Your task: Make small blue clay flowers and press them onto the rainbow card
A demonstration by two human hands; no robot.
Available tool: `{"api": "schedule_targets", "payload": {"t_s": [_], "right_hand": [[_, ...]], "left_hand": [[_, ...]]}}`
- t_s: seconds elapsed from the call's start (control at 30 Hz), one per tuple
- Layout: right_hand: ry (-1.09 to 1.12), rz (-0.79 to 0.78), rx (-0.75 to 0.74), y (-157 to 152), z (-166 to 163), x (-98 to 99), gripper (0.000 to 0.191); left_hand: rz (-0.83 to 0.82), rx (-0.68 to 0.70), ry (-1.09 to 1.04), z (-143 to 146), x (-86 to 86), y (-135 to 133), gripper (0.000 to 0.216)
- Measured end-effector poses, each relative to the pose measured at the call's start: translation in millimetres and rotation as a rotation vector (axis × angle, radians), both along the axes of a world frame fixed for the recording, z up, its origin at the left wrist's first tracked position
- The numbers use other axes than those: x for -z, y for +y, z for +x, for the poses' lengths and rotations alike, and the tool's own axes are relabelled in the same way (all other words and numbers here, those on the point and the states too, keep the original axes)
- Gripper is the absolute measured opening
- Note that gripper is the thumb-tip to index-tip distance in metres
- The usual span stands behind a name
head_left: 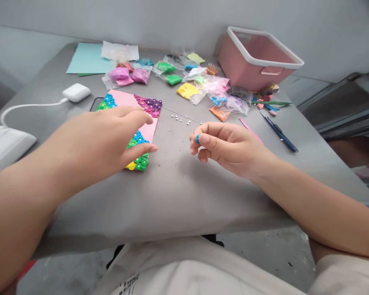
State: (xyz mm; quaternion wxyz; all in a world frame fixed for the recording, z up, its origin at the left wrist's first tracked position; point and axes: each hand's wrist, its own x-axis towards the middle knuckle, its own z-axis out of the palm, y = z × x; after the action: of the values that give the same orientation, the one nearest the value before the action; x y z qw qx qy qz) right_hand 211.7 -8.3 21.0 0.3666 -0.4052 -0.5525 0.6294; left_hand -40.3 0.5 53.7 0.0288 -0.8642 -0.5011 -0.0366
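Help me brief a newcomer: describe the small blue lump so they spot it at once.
On the gray table, find the pink flowered panel, then the right hand to its right. Pinched in that hand is the small blue lump; unlike the panel's blue flowers, it is held off the table.

The card [124,98] is plain pink between dense patches of tiny flowers [137,142]: blue and green dotted with pale centres, a touch of yellow at the near edge, magenta running into deep purple at one far corner. The small lump [197,139] is bright blue. Beads [176,118] are white, the bench [178,200] grey, the bin [241,65] dusty pink with a white rim, the knife [279,132] dark blue.
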Motion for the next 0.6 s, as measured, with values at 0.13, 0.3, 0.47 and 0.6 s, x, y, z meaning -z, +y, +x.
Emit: {"api": "schedule_targets", "payload": {"t_s": [0.13,0.3,0.47,0.6], "right_hand": [[0.038,-0.039,-0.045,3.6,1.1,0.1,0.041],[0.061,-0.042,-0.022,6.2,1.1,4.9,0.040],[0.057,-0.027,-0.006,7.5,-1.7,10.8,0.040],[0.013,-0.007,-0.003,7.7,-5.4,11.7,0.040]], "left_hand": [[-0.005,-0.142,0.148,5.4,-9.3,-14.2,0.046],[-0.047,-0.208,0.306,13.3,-1.7,-39.5,0.045],[0.026,-0.132,0.254,5.3,20.0,-55.6,0.049],[0.103,-0.087,0.200,-2.1,34.2,-58.9,0.051]]}}
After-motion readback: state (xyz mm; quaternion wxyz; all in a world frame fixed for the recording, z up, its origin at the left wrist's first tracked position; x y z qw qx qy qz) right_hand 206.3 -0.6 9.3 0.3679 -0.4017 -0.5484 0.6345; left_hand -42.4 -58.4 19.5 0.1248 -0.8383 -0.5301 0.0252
